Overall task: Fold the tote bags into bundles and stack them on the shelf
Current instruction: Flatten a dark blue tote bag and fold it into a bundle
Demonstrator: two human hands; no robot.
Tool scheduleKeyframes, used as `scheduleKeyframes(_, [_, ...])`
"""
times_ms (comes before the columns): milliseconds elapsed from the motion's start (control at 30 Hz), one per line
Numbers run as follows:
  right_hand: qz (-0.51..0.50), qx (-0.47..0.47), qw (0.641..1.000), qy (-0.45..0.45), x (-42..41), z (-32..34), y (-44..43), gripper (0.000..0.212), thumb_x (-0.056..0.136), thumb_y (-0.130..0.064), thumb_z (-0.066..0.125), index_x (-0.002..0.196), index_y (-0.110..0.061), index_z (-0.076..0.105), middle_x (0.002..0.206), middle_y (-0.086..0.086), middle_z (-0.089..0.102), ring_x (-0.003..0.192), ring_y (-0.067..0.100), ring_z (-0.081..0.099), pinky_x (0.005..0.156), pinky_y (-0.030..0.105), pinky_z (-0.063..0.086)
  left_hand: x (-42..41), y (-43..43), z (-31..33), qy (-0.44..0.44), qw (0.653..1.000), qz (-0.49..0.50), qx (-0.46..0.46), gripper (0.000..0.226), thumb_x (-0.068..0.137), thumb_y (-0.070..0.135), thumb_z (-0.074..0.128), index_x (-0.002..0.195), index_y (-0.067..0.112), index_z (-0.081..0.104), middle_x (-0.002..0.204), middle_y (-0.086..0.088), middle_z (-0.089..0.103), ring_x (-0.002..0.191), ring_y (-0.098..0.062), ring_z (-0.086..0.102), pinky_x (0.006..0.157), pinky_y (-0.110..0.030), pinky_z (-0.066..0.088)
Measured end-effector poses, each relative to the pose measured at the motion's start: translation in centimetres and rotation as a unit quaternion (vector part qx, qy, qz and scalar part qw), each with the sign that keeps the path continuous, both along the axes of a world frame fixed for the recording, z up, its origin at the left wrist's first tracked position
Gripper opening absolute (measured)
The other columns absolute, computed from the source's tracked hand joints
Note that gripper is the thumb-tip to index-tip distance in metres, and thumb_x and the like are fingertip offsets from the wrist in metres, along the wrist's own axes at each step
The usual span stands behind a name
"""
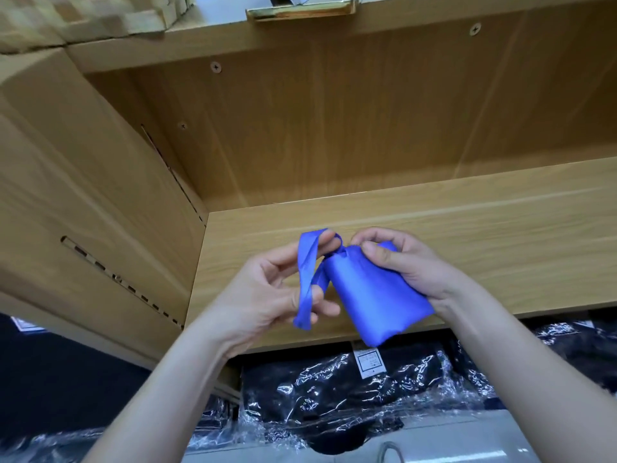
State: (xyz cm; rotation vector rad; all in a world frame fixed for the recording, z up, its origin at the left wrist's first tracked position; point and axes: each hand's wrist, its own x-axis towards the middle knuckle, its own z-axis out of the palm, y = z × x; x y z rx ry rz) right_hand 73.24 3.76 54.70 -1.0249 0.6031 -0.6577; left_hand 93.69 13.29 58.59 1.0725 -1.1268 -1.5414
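Observation:
A blue tote bag (370, 295), folded into a compact bundle, is held in the air just above the front of a wooden shelf board (467, 228). My right hand (410, 265) grips the bundle's upper end, thumb and fingers curled round it. My left hand (267, 292) holds the bag's blue strap (307, 272), which loops over the index finger and runs down past the other fingers. The strap joins the bundle at its top left corner.
The shelf's wooden side panel (83, 202) with slotted holes stands on the left, its back panel (334, 128) behind. Black items in clear plastic wrap (334, 389) lie below the shelf board. Cardboard (83, 18) and a brass-coloured handle (300, 11) sit above.

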Motion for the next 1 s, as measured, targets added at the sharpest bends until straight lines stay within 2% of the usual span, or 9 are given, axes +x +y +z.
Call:
scheduleKeyframes(167, [-0.148,0.044,0.988,0.002,1.4,-0.4,1.4,0.059,0.044,-0.043,0.091,0.087,-0.007,0.072,0.078,0.011,0.072,0.063,0.017,0.067,0.057,0.026,0.055,-0.7,-0.2,-1.1,-0.078,0.996,0.022,-0.036,0.062,0.064,0.011,0.081,0.116,0.041,0.068,0.122,0.017,0.065,0.073,-0.016,0.063,0.068,-0.028,0.049])
scheduleKeyframes(233, [-0.19,0.054,0.98,0.003,2.0,-0.2,2.1,0.048,0.056,-0.036,0.082,0.089,-0.003,0.069,0.076,0.011,0.072,0.062,0.016,0.067,0.056,0.026,0.055,-0.7,-0.3,-1.5,-0.109,0.992,0.022,-0.059,0.06,0.065,0.022,0.079,0.118,0.047,0.065,0.124,0.016,0.064,0.088,-0.016,0.06,0.081,-0.037,0.051])
scheduleKeyframes(333, [-0.239,0.034,0.97,0.024,2.7,0.2,2.5,0.024,0.064,-0.029,0.074,0.079,-0.011,0.069,0.071,0.006,0.07,0.061,0.015,0.065,0.057,0.026,0.055,-0.7,-0.2,-2.1,-0.114,0.99,0.028,-0.084,0.057,0.071,0.024,0.076,0.124,0.04,0.062,0.128,0.012,0.063,0.109,-0.016,0.058,0.098,-0.034,0.049])
scheduleKeyframes(500, [-0.29,-0.065,0.952,0.079,3.2,0.3,2.5,0.011,0.071,-0.028,0.076,0.063,-0.022,0.073,0.068,0.0,0.069,0.067,0.015,0.061,0.066,0.032,0.052,-1.9,0.5,-3.6,-0.027,0.991,0.084,-0.097,0.058,0.075,0.016,0.074,0.13,0.027,0.057,0.132,0.009,0.062,0.119,-0.009,0.058,0.095,-0.024,0.047])
scheduleKeyframes(600, [-0.331,-0.081,0.936,0.089,3.4,0.2,2.0,0.015,0.082,-0.017,0.075,0.068,-0.019,0.071,0.066,-0.003,0.068,0.064,0.012,0.059,0.065,0.031,0.051,-3.2,1.1,-4.5,0.032,0.984,0.154,-0.081,0.046,0.079,0.009,0.064,0.119,0.03,0.069,0.124,0.011,0.066,0.115,-0.006,0.06,0.096,-0.026,0.048])
scheduleKeyframes(700, [-0.39,-0.067,0.915,0.084,3.6,0.1,1.3,0.011,0.085,-0.019,0.074,0.075,-0.018,0.071,0.073,0.0,0.07,0.068,0.013,0.061,0.07,0.034,0.052,-4.2,1.8,-5.2,0.099,0.978,0.168,-0.068,0.048,0.075,-0.001,0.057,0.121,0.011,0.066,0.121,0.001,0.068,0.114,-0.013,0.062,0.094,-0.024,0.048])
scheduleKeyframes(833, [-0.454,-0.056,0.885,0.09,4.5,-0.7,1.5,0.01,0.087,-0.02,0.073,0.077,-0.019,0.07,0.077,0.001,0.07,0.071,0.01,0.062,0.073,0.031,0.053,-5.1,1.3,-5.7,0.031,0.967,0.249,-0.052,0.021,0.079,0.001,0.072,0.095,0.008,0.059,0.09,-0.001,0.073,0.084,-0.007,0.066,0.077,-0.016,0.049])
scheduleKeyframes(900, [-0.489,-0.053,0.867,0.083,4.9,-0.8,1.7,0.013,0.087,-0.02,0.072,0.075,-0.021,0.068,0.076,-0.002,0.069,0.071,0.009,0.062,0.074,0.03,0.053,-5.7,0.7,-5.8,0.005,0.955,0.294,-0.036,0.022,0.083,-0.003,0.07,0.081,0.01,0.053,0.078,-0.004,0.067,0.071,-0.006,0.06,0.068,-0.014,0.047])
scheduleKeyframes(1000, [-0.528,-0.054,0.842,0.094,5.4,-0.8,1.5,0.016,0.088,-0.021,0.071,0.073,-0.024,0.067,0.073,-0.009,0.068,0.067,0.003,0.061,0.071,0.024,0.051,-6.1,0.0,-6.3,-0.052,0.932,0.356,-0.047,0.022,0.079,0.014,0.076,0.072,0.015,0.055,0.068,-0.005,0.063,0.062,-0.009,0.053,0.061,-0.018,0.044])
